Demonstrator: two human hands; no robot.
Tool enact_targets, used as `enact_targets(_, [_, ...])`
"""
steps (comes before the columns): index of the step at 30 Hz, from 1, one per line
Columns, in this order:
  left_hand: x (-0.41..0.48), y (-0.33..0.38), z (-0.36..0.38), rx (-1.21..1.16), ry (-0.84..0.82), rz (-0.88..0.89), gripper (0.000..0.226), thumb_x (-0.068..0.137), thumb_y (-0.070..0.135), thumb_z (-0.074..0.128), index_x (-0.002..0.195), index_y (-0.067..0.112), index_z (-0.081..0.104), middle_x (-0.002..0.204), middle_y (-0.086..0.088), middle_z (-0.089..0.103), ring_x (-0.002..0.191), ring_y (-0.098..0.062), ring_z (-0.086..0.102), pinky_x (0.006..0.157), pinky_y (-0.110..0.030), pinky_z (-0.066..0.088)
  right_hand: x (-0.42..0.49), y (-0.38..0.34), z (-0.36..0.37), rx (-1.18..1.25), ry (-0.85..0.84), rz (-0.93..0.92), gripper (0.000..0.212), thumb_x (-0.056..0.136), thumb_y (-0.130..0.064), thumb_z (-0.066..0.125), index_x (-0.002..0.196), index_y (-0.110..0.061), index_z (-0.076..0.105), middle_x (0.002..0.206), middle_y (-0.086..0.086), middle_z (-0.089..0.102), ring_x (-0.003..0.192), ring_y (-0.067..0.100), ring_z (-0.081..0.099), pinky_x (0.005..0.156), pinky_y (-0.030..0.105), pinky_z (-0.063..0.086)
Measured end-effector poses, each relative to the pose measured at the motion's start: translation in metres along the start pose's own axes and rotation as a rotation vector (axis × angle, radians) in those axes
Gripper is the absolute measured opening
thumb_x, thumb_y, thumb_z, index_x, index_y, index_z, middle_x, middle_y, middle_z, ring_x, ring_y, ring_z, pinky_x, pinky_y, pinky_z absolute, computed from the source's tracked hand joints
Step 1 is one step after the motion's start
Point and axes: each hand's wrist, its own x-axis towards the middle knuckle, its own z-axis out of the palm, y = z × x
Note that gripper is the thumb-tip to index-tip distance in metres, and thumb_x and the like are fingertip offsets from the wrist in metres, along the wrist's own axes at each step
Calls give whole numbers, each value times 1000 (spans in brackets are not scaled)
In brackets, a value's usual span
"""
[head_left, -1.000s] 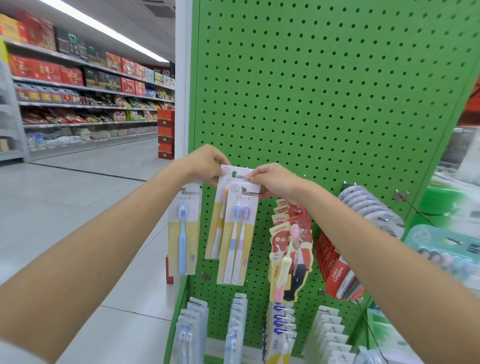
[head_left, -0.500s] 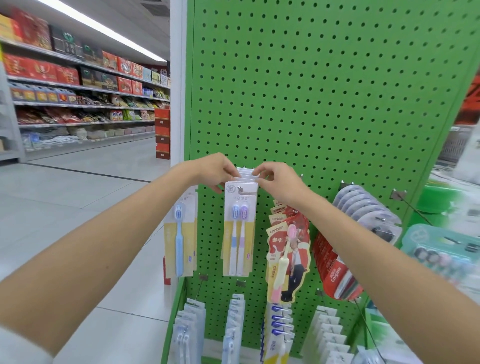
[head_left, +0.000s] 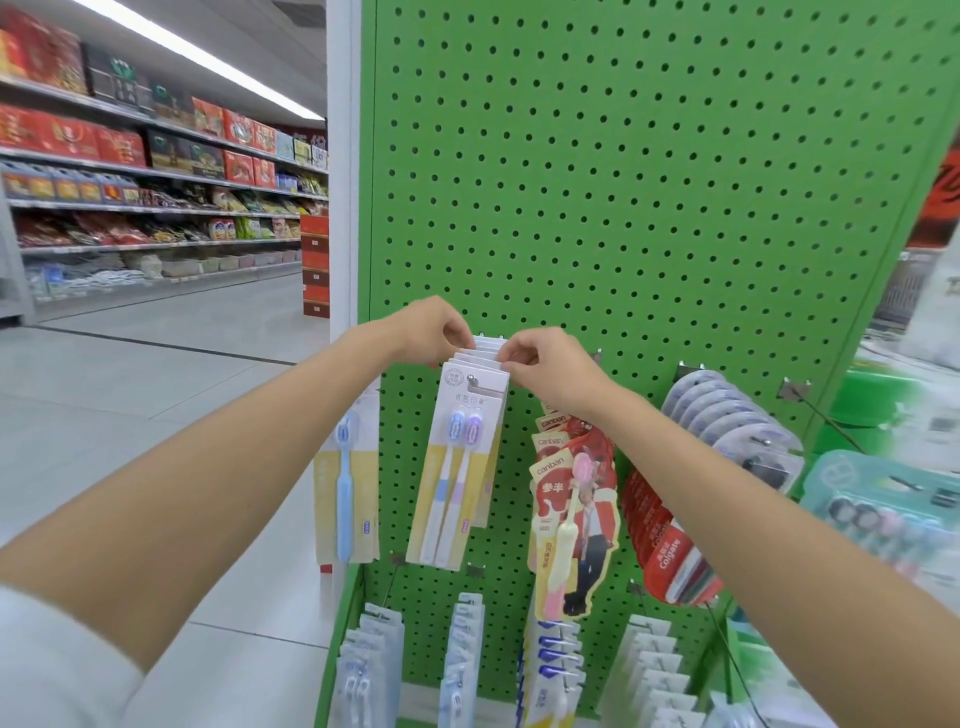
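Step in hand, as judged: seating twin-toothbrush packs (head_left: 462, 457) on peg hook (head_left: 471, 381) of green pegboard (head_left: 649, 208). Do it well: keep card tops square, slide evenly back along hook, let go only once holes sit on. Left hand (head_left: 431, 330) curled, pinching card tops from left; right hand (head_left: 550, 364) likewise from right. Forearms stretched forward, wrists level. Packs hang just below both hands
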Motion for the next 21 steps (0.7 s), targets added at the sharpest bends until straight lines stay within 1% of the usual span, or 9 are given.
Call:
enact_targets(2, [2, 0, -1, -23, 7, -23, 5, 89, 16, 71, 93, 16, 75, 90, 0, 74, 80, -18, 68, 68, -24, 56, 0, 0, 0, -9, 0, -6, 10, 95, -16, 61, 90, -21, 67, 84, -1, 67, 74, 15, 59, 73, 33, 54])
enact_targets(3, [2, 1, -2, -23, 12, -28, 5, 89, 16, 71, 91, 16, 76, 87, -1, 74, 74, -16, 66, 64, -23, 55, 0, 0, 0, -13, 0, -9, 11, 95, -16, 61, 88, -22, 66, 82, -1, 67, 73, 15, 59, 72, 34, 54])
enact_targets(5, [3, 0, -4, -27, 21, -28, 6, 89, 17, 72, 86, 20, 76, 85, -2, 75, 67, -13, 65, 67, -27, 59, 1, 0, 0, -18, 1, -12, 11, 95, -16, 61, 88, -23, 66, 82, -1, 67, 73, 15, 59, 72, 34, 54])
enact_targets(7, [2, 0, -4, -42, 32, -32, 6, 88, 17, 73, 84, 21, 76, 84, -2, 75, 66, -12, 66, 71, -27, 60, 2, 0, 0, -29, 4, -12, 11, 95, -16, 61, 89, -22, 66, 83, 1, 68, 72, 16, 59, 70, 33, 53])
enact_targets(12, [1, 2, -2, -56, 64, -42, 7, 87, 15, 74, 92, 13, 77, 82, -2, 74, 67, -12, 67, 66, -22, 57, 0, -2, 1, -39, 15, -8, 10, 95, -15, 61, 90, -22, 66, 84, -1, 67, 76, 18, 62, 68, 29, 53])
enact_targets(16, [-2, 1, -5, -96, 106, -64, 7, 86, 13, 74, 92, 10, 77, 80, -6, 75, 71, -16, 69, 73, -28, 61, -2, -5, -1, -31, 5, -3, 10, 96, -15, 61, 90, -20, 67, 86, 1, 69, 81, 24, 65, 73, 35, 56])
enact_targets(17, [-4, 0, -6, -98, 108, -72, 7, 86, 13, 74, 91, 10, 77, 79, -6, 75, 70, -15, 69, 74, -28, 61, -3, -5, -1, -34, -1, 2, 11, 96, -14, 59, 92, -19, 68, 86, 1, 68, 78, 23, 64, 71, 35, 55])
enact_targets(19, [-8, -2, -9, -92, 116, -90, 5, 86, 13, 74, 89, 10, 77, 78, -5, 75, 72, -16, 70, 74, -29, 61, -4, -6, -3, -42, -14, 28, 20, 99, -9, 49, 100, -17, 68, 87, 2, 67, 68, 19, 58, 60, 31, 50])
enact_targets(21, [-12, -5, -12, -72, 135, -108, 3, 85, 14, 75, 86, 12, 78, 80, -6, 75, 76, -21, 72, 75, -31, 61, -5, -8, -5, -17, 5, 56, 33, 99, -2, 36, 109, -13, 66, 95, 4, 66, 69, 22, 59, 55, 30, 46])
